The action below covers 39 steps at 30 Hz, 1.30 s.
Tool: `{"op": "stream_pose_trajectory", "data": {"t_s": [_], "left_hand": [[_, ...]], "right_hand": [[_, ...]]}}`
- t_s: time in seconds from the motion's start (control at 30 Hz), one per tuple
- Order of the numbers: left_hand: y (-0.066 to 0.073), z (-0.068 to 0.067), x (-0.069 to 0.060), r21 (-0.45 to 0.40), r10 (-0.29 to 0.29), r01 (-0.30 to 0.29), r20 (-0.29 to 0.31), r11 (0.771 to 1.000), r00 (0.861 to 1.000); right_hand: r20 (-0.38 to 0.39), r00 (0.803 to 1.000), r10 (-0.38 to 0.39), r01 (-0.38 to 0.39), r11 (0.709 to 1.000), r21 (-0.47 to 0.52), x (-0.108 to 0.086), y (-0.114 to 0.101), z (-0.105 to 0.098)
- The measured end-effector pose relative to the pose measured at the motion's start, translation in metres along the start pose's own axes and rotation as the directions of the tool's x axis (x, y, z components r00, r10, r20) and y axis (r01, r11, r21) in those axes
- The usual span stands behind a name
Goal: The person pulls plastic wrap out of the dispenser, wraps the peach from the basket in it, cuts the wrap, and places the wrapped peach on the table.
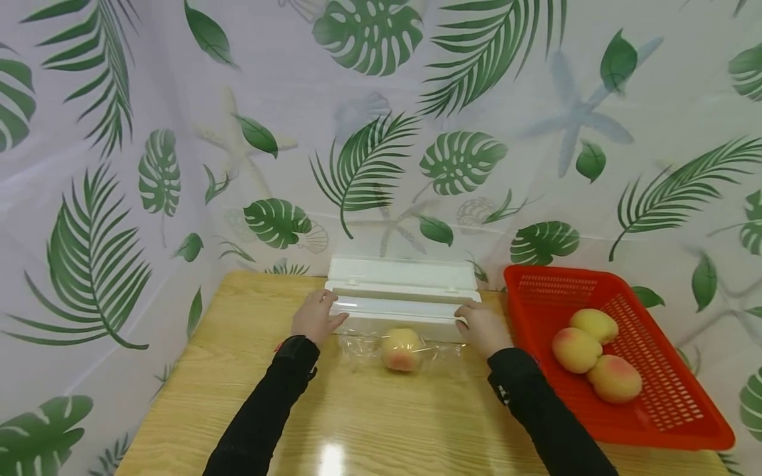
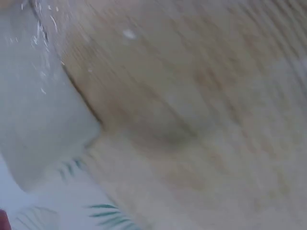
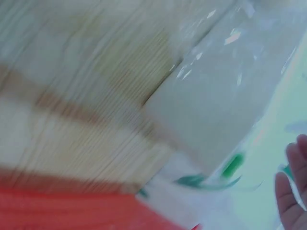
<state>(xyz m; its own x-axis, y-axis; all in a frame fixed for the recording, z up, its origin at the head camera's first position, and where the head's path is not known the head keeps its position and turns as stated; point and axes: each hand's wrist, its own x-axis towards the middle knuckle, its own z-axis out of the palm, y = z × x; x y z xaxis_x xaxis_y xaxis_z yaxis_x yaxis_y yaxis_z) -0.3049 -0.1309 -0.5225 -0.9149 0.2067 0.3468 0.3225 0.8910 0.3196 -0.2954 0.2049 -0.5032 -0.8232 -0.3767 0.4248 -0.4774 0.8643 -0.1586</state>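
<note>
A white cling film box (image 1: 405, 330) lies near the table's back edge, its lid (image 1: 401, 272) raised and a film roll (image 1: 393, 307) inside. Clear film (image 1: 360, 350) comes out of its front and lies over a yellow-pink peach (image 1: 401, 350). My left hand (image 1: 314, 318) is at the box's left end, thumb and fingers spread apart. At the right end is my right hand (image 1: 483, 328), fingertips by the roll; its fingers (image 3: 287, 201) look loosely extended in the right wrist view. Whether either hand touches the box is unclear. Only a fingertip (image 2: 4, 221) shows in the left wrist view.
To the right stands a red plastic basket (image 1: 649, 423) with three peaches (image 1: 614, 379) in it. Behind the wooden table (image 1: 381, 423) hangs a leaf-patterned white cloth (image 1: 381, 152), which also covers the left side.
</note>
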Motion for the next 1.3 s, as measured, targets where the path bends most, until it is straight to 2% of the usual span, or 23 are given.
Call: {"op": "stream_pose_trajectory", "data": {"t_s": [0.07,0.1,0.2,0.27,0.37,0.47,0.63,0.87,1.03,1.2,1.3], "left_hand": [[0.013,0.000,0.003,0.014,0.081,-0.081,-0.046,0.997,0.996],[0.019,0.000,0.004,0.034,0.118,-0.116,-0.049,0.993,0.992],[0.031,0.004,0.006,0.096,0.189,-0.188,0.000,0.977,0.982],[0.036,0.008,0.005,0.146,0.195,-0.200,0.051,0.969,0.979],[0.037,0.015,0.005,0.193,0.173,-0.190,0.103,0.963,0.980],[0.036,0.022,0.005,0.215,0.161,-0.179,0.101,0.960,0.982],[0.033,0.027,0.006,0.233,0.208,-0.215,0.057,0.948,0.977],[0.031,0.027,0.009,0.276,0.287,-0.293,0.064,0.915,0.956],[0.028,0.029,0.006,0.300,0.333,-0.350,0.109,0.887,0.937],[0.026,0.027,0.004,0.288,0.351,-0.381,0.151,0.879,0.924],[0.025,0.025,0.002,0.258,0.366,-0.402,0.176,0.878,0.914]], "right_hand": [[-0.029,0.997,-0.070,0.069,0.998,-0.012,0.005,-0.009,0.004],[-0.034,0.994,-0.101,0.101,0.995,-0.015,0.007,-0.014,0.007],[-0.029,0.985,-0.169,0.167,0.985,-0.046,0.010,-0.024,0.016],[-0.009,0.980,-0.201,0.200,0.977,-0.072,0.010,-0.028,0.024],[0.011,0.976,-0.218,0.217,0.968,-0.125,0.010,-0.028,0.035],[0.019,0.975,-0.223,0.223,0.960,-0.168,0.010,-0.027,0.043],[0.026,0.973,-0.231,0.230,0.948,-0.221,0.012,-0.023,0.050],[-0.018,0.960,-0.279,0.267,0.932,-0.245,0.011,-0.020,0.051],[-0.027,0.947,-0.320,0.303,0.918,-0.255,0.006,-0.020,0.051],[-0.047,0.935,-0.351,0.329,0.910,-0.254,0.003,-0.021,0.048],[-0.043,0.935,-0.353,0.333,0.912,-0.242,0.002,-0.021,0.045]]}}
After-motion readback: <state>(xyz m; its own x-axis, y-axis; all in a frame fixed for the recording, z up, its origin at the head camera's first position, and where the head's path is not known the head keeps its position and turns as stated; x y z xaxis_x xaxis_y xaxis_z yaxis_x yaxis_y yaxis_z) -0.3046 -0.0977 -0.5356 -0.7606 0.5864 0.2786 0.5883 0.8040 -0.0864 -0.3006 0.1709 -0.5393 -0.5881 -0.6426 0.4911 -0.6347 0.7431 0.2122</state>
